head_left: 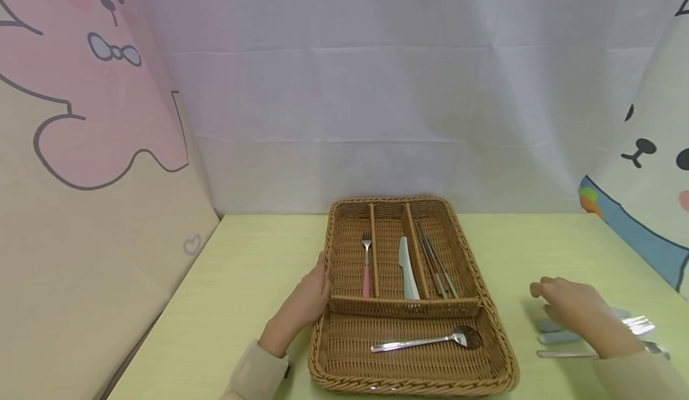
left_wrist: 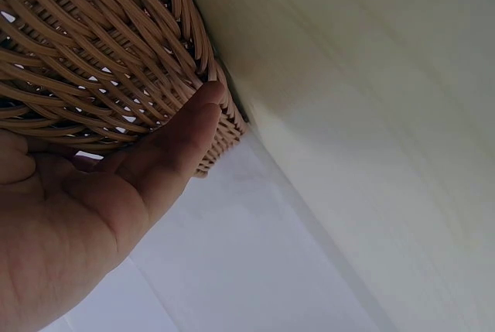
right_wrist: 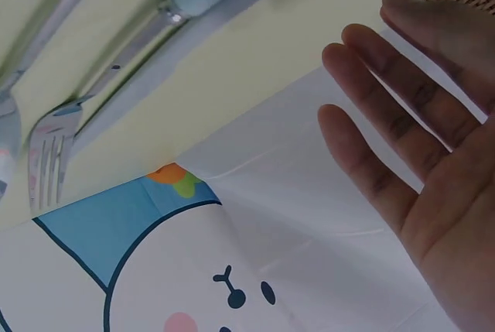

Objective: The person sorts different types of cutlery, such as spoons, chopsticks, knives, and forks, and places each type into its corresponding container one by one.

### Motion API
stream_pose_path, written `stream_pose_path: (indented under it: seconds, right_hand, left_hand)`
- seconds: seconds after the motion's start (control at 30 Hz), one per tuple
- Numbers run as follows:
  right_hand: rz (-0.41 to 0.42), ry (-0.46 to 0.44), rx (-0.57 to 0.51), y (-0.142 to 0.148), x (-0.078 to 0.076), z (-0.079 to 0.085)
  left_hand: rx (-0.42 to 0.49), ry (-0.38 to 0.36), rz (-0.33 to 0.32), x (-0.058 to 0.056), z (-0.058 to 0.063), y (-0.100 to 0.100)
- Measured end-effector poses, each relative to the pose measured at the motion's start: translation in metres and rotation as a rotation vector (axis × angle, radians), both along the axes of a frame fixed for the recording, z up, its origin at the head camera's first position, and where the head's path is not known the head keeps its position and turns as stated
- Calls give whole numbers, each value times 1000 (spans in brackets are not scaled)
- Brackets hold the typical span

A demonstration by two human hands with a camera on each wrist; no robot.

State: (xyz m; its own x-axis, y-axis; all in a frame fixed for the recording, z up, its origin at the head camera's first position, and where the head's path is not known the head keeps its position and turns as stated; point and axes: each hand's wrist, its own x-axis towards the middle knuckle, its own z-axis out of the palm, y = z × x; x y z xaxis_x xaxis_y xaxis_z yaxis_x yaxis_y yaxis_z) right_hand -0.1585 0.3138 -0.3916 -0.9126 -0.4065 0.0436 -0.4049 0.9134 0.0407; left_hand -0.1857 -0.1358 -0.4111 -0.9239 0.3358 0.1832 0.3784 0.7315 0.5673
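Observation:
My left hand (head_left: 304, 298) rests against the left wall of a brown wicker cutlery basket (head_left: 414, 386), its fingers straight along the weave (left_wrist: 100, 61) in the left wrist view. To the right of the basket, my right hand (head_left: 584, 313) is over some cutlery with nothing in its grasp, fingers loose and spread in the right wrist view. Beneath it lie a fork (right_wrist: 54, 154) with a pale blue handle (head_left: 557, 336) and a metal spoon (head_left: 562, 354), both partly hidden by the hand in the head view.
In the basket's back compartments are a pink-handled fork (head_left: 366, 274) on the left, a pale knife (head_left: 407, 271) in the middle and several chopsticks (head_left: 438, 268) on the right. The front compartment holds a metal spoon (head_left: 414, 343). A white cloth (head_left: 344, 101) hangs behind the table.

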Motion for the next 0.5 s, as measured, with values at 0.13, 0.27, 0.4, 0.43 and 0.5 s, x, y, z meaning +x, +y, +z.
stream_pose_path:
  seconds: [0.13,0.27,0.4,0.43,0.5]
  right_hand:
    - [-11,-43,7,8,2,-7]
    - [-1,-42,27,14,3,-12]
    - [2,-37,17,17,6,-14]
    - [0,-37,11,18,6,-15]
    - [-1,-34,5,19,7,-16]
  left_hand:
    - [-2,2,-1,0,-1,0]
    - [-6,5,6,0,-1,0]
    - [-4,4,4,-1,-1,0]
    - [-5,3,4,-1,-2,0]
    - [-7,3,5,-2,-2,0]
